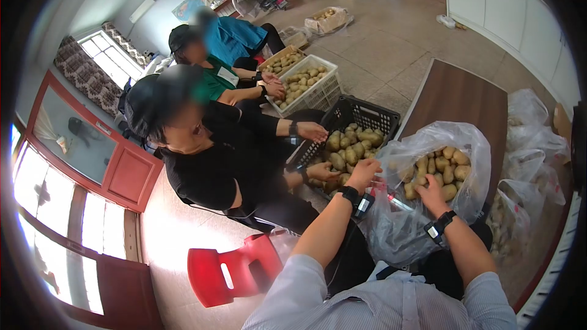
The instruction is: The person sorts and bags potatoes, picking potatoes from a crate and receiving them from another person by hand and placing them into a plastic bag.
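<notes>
A clear plastic bag (468, 137) lies open in front of me, with several potatoes (449, 165) inside. My left hand (365, 173) is closed at the bag's left edge, beside the black crate; its fingertips are partly hidden, but they seem to pinch the plastic. Inside the bag's mouth, my right hand (431, 193) curls its fingers round a potato at the near left of the pile. The black crate (386, 112) next to the bag holds many potatoes (351, 146). A co-worker's two hands (313, 131) are over that crate, apart from mine.
A brown board (461, 95) lies beyond and under the bag. More filled plastic bags (529, 168) stand on the right. Two other people sit by a white crate (327, 88) of potatoes at the back. A red plastic stool (235, 269) is at my left.
</notes>
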The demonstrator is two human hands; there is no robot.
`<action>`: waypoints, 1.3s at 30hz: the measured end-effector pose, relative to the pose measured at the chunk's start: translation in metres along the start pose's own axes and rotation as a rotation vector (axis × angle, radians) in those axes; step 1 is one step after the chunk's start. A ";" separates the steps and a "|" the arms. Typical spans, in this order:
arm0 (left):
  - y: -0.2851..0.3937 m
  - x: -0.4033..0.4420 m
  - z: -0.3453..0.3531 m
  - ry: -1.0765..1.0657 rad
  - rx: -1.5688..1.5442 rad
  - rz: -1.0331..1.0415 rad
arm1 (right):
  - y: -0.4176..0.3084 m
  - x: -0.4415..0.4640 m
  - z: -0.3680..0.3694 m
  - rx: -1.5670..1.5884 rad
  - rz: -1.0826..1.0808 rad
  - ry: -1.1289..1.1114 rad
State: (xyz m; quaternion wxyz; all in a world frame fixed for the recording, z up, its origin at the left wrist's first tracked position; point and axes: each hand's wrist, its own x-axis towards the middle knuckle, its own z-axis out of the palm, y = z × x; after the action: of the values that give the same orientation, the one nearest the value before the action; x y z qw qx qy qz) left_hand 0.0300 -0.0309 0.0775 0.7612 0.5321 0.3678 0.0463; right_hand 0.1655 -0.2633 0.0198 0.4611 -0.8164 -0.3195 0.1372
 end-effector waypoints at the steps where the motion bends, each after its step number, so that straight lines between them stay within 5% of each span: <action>1: -0.002 0.000 0.006 -0.043 0.037 -0.016 | 0.001 0.002 0.007 0.023 -0.018 -0.001; 2: -0.002 -0.002 0.013 -0.085 0.075 -0.033 | -0.016 0.003 0.008 0.024 -0.017 -0.001; 4: -0.003 -0.001 0.020 -0.095 0.122 -0.056 | -0.061 -0.002 -0.001 0.580 0.316 -0.266; 9: 0.000 -0.012 0.031 -0.398 0.054 -0.084 | -0.083 0.000 0.005 0.797 0.315 -0.304; 12: 0.004 -0.014 0.030 -0.457 0.133 -0.108 | -0.079 0.003 0.008 0.738 0.275 -0.301; 14: 0.005 -0.015 0.031 -0.437 0.147 -0.103 | -0.068 0.004 0.008 0.350 0.092 -0.300; 18: 0.008 -0.016 0.027 -0.332 0.172 -0.100 | -0.053 -0.006 0.006 0.343 0.005 -0.188; 20: 0.007 -0.013 0.020 -0.289 0.158 -0.099 | -0.029 -0.007 0.004 -0.120 -0.112 0.058; 28: -0.012 0.016 -0.020 -0.118 -0.024 -0.112 | 0.006 -0.016 -0.037 -0.650 0.006 0.206; 39: -0.014 0.018 -0.053 0.105 -0.040 -0.127 | 0.004 -0.016 -0.049 -0.681 0.134 0.118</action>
State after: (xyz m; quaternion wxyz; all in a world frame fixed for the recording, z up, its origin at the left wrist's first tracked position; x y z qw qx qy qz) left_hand 0.0062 0.0130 0.0481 0.7528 0.4892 0.4391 0.0333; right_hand 0.1804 -0.3077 0.0419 0.1699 -0.9490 -0.2656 0.0052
